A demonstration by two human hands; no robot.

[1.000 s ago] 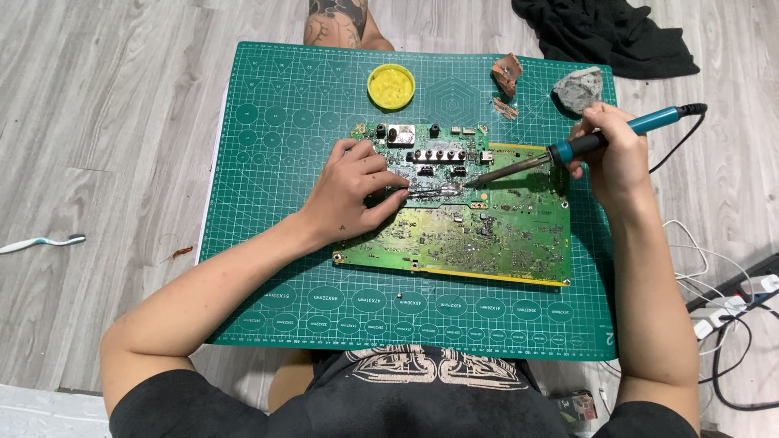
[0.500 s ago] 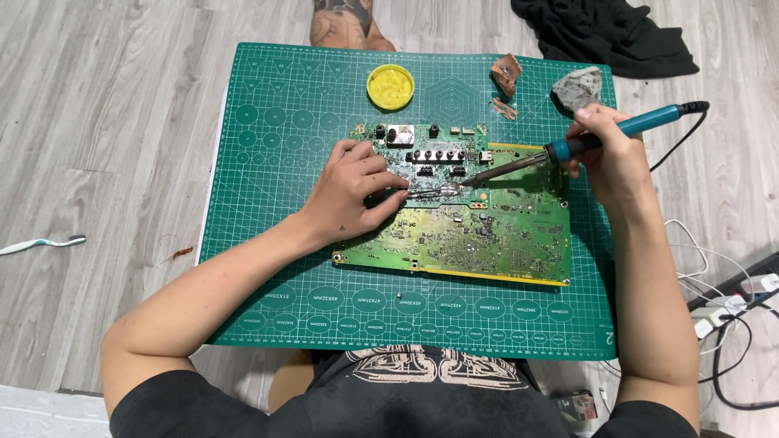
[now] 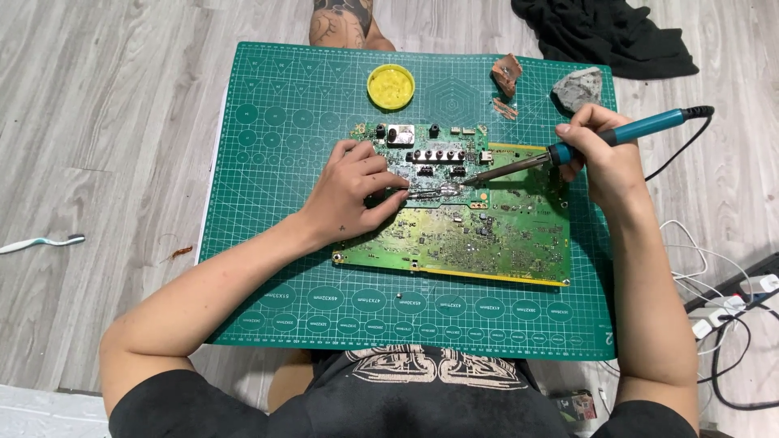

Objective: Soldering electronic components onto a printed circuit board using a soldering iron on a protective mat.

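Circuit board (image 3: 479,231), green, lies flat on the cutting mat (image 3: 268,268), near the mat's middle. Left hand (image 3: 350,195) rests on the board's left part, fingers curled, tips pinched on a thin metal tool (image 3: 428,193) that lies across the board and points right. Right hand (image 3: 604,154) is closed around the teal handle of a soldering iron (image 3: 568,150); iron slants down and left, its tip on the board just beside the far end of the metal tool. Iron's cord runs off right from the handle.

Beyond the grips, at the mat's far edge: yellow round tin (image 3: 390,86), copper-coloured scrap (image 3: 507,75), grey lump (image 3: 578,87). Black cloth (image 3: 604,32) on the floor past the mat. Toothbrush (image 3: 40,242) on the floor well left of the left arm. Power strip (image 3: 734,304) and cables on the floor right of the right forearm.
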